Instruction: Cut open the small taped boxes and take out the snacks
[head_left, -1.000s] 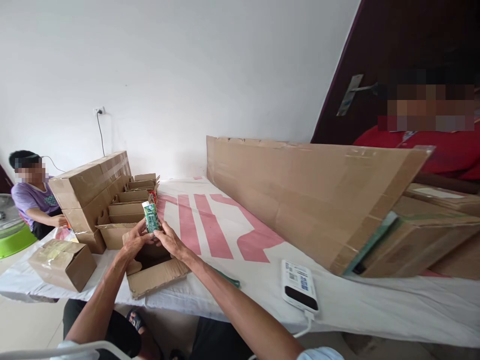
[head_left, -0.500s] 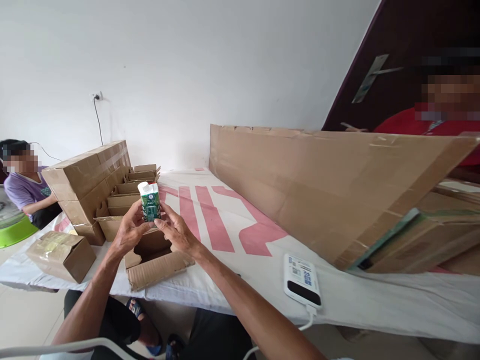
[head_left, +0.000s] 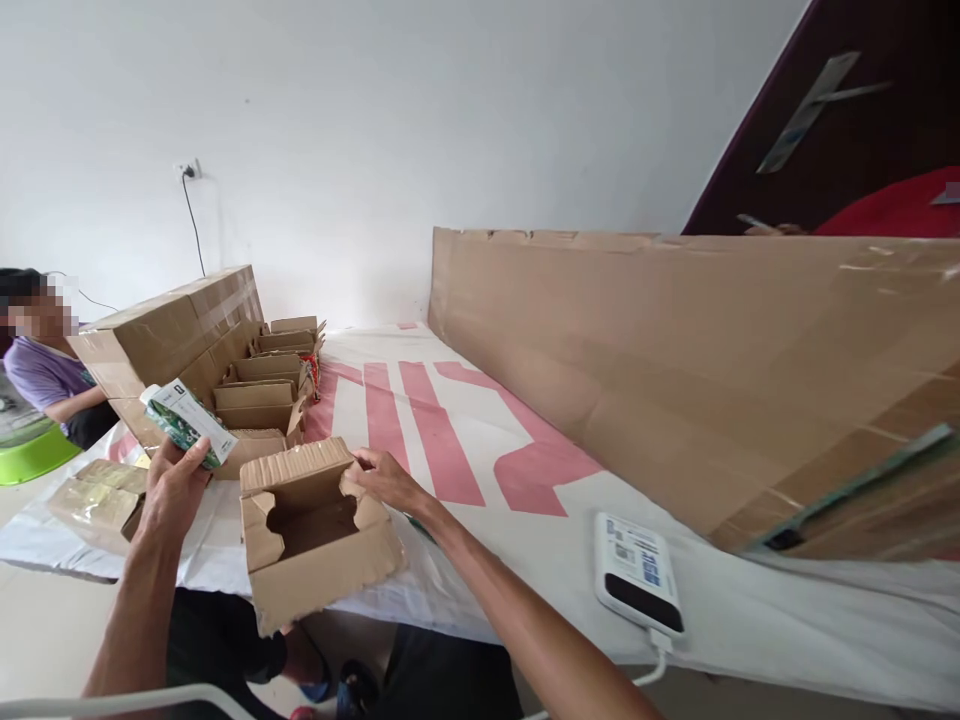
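Observation:
My left hand point(head_left: 171, 492) is closed round a green-and-white drink carton point(head_left: 189, 422) with a white cap, tilted to the left above the table. The fingers of my right hand point(head_left: 384, 480) pinch the upper right edge of an open cardboard box point(head_left: 330, 575) at the table's front edge. Its flaps stand apart, and the part of its inside that shows is bare cardboard. Just beyond the carton, a row of open cardboard boxes point(head_left: 259, 392) runs toward the wall.
Closed boxes point(head_left: 161, 340) are stacked at the left, with a small taped box point(head_left: 97, 505) in front. A tall cardboard panel point(head_left: 637, 350) borders the right side. A white device with a cable point(head_left: 637, 570) lies front right. One person sits left; another's red sleeve shows behind the panel.
My left hand has carried the carton left and tilted it. My right hand has let go of the carton and taken the open box's edge. The box has turned and its flap is raised.

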